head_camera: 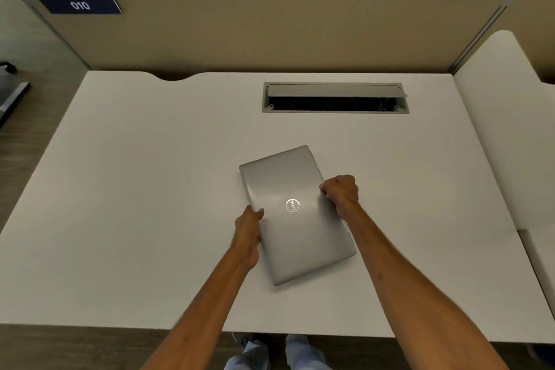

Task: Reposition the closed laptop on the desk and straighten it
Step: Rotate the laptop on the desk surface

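A closed silver laptop (295, 228) with a round logo on its lid lies on the white desk (135, 204), near the middle. It is turned askew, with its long sides running from upper left to lower right. My left hand (247, 231) grips its left long edge, thumb on the lid. My right hand (341, 192) grips the right long edge, fingers curled around it. Whether the laptop is resting flat or lifted slightly I cannot tell.
A cable hatch (335, 97) with its flap open is set into the desk behind the laptop. A beige partition (270, 33) with a blue "010" label (79, 4) closes the back. Another desk (507, 129) adjoins on the right. The near desk edge runs above my legs.
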`<state>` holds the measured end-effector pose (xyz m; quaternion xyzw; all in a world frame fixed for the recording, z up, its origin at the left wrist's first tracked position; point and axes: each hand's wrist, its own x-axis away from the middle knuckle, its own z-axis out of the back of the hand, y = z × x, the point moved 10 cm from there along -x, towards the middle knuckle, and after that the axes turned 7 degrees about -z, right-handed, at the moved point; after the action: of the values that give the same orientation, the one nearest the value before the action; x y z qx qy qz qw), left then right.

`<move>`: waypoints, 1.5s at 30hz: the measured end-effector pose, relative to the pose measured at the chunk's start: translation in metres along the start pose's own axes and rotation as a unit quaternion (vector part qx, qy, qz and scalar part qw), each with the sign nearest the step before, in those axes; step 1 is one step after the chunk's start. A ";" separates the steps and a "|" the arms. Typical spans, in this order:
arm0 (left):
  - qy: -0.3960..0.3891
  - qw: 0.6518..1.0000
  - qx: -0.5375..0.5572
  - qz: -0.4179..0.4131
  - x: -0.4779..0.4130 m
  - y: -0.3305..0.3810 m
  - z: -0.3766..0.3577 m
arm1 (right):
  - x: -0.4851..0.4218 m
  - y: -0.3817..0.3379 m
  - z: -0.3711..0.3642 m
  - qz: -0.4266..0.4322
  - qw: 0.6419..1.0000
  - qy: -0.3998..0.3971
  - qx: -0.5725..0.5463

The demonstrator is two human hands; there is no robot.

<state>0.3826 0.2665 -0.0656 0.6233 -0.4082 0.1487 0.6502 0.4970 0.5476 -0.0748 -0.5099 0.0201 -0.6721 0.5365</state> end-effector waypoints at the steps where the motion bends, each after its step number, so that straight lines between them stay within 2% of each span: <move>1: 0.006 1.000 0.009 -0.004 0.004 -0.004 -0.002 | 0.001 -0.005 -0.001 0.002 1.000 -0.003 0.008; 7: 0.035 0.997 0.073 -0.008 0.016 -0.027 -0.007 | -0.004 -0.025 -0.010 0.023 0.998 -0.026 0.043; 16: 0.118 0.990 0.070 -0.035 0.018 -0.058 -0.001 | -0.017 -0.035 -0.039 0.037 0.991 -0.076 0.107; 23: 0.133 0.985 0.103 -0.044 0.027 -0.065 -0.001 | -0.022 -0.035 -0.057 0.052 0.987 -0.090 0.123; 29: 0.117 0.983 0.133 -0.045 0.033 -0.063 -0.005 | -0.022 -0.036 -0.056 0.084 0.986 -0.064 0.127; 32: 0.101 0.990 0.084 -0.047 0.034 -0.065 0.000 | -0.011 -0.035 -0.053 0.102 0.986 -0.068 0.113; 35: 0.114 0.989 -0.044 -0.078 0.035 -0.053 0.014 | -0.001 -0.026 -0.045 0.117 0.989 -0.053 0.069; 38: 0.139 0.962 -0.174 -0.157 0.026 -0.002 0.027 | 0.033 -0.016 -0.019 0.180 0.983 0.035 -0.008; 40: 0.112 0.931 -0.265 -0.224 0.005 0.037 0.024 | 0.066 0.002 0.003 0.194 0.970 0.115 -0.085; 42: 0.075 0.891 -0.357 -0.270 -0.019 0.070 0.018 | 0.087 0.040 0.020 0.137 0.961 0.185 -0.152; 45: 0.032 0.844 -0.445 -0.296 -0.051 0.103 0.003 | 0.105 0.107 0.028 -0.017 0.948 0.234 -0.214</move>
<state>0.2775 0.2978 -0.0314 0.3530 -0.2054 -0.2289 0.8836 0.6022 0.4394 -0.0531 -0.4414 0.2802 -0.7614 0.3834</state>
